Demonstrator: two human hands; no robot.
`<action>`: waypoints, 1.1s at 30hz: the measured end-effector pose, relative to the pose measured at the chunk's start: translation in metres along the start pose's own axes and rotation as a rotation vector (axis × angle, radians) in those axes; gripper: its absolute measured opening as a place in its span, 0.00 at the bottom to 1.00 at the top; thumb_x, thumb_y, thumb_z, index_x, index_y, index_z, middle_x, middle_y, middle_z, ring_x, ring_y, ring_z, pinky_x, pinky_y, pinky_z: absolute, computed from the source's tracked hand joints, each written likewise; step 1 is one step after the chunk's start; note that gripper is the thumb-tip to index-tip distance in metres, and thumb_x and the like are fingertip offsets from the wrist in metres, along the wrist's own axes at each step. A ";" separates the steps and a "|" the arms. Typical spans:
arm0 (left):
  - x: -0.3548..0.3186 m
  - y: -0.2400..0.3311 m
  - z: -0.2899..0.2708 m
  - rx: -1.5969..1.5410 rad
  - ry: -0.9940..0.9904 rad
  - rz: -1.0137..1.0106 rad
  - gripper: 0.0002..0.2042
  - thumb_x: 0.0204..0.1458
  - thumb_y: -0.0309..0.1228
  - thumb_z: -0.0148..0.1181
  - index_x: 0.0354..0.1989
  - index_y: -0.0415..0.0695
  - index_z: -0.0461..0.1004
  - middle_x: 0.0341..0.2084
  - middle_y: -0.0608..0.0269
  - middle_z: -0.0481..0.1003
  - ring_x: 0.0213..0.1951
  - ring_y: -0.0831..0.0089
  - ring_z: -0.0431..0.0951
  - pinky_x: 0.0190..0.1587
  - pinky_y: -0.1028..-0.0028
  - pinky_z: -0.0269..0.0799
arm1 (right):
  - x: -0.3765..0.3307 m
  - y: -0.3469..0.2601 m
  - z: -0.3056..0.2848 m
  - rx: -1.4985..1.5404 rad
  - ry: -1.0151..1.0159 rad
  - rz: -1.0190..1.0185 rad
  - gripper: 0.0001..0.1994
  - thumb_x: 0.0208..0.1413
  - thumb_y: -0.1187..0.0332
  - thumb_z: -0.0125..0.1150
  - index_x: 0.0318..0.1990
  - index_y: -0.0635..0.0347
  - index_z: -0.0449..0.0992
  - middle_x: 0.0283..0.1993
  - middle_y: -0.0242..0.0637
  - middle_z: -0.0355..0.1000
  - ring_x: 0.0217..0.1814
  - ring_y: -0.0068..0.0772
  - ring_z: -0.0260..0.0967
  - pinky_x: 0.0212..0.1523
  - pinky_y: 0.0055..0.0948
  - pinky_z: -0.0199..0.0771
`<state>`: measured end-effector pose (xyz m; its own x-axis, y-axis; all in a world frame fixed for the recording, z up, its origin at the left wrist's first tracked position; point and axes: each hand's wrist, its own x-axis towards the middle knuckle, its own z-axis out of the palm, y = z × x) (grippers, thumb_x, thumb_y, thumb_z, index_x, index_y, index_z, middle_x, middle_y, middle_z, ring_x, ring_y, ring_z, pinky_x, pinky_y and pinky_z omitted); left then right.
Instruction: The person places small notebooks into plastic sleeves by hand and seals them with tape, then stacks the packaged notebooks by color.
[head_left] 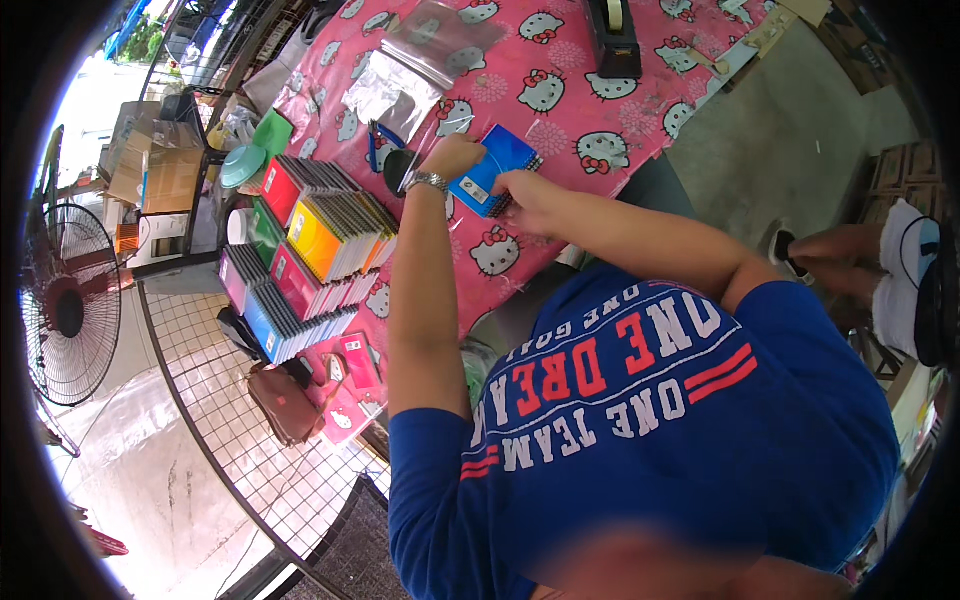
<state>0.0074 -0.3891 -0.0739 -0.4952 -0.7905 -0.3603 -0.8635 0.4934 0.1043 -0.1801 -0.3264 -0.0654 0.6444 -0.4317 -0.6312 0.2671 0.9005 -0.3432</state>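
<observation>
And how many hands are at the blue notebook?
2: the left hand at the upper left of the blue notebook, the right hand at its lower right.

One left hand (453, 157), one right hand (532, 203) and at least one blue notebook (509, 150) sit near twelve o'clock, six coloured notebook stacks (312, 240) at ten, one tape dispenser (616, 58) at one, one fan (70, 313) at nine.

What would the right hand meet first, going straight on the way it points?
The blue notebook, which the right hand touches; beyond it, probably the left hand or its metal watch, though depth is unclear.
</observation>
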 end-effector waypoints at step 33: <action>-0.124 0.182 0.082 -0.883 1.020 -0.748 0.03 0.51 0.26 0.60 0.32 0.41 0.77 0.25 0.61 0.76 0.27 0.68 0.74 0.32 0.73 0.68 | -0.036 -0.088 -0.083 -2.030 -0.408 -1.352 0.08 0.44 0.64 0.64 0.31 0.51 0.74 0.40 0.32 0.68 0.50 0.33 0.65 0.53 0.41 0.58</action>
<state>-0.0808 -0.1717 -0.0864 0.5270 -0.8367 0.1490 -0.5333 -0.1891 0.8245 -0.2863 -0.3942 -0.0708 0.8905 -0.2207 0.3979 -0.0719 -0.9318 -0.3559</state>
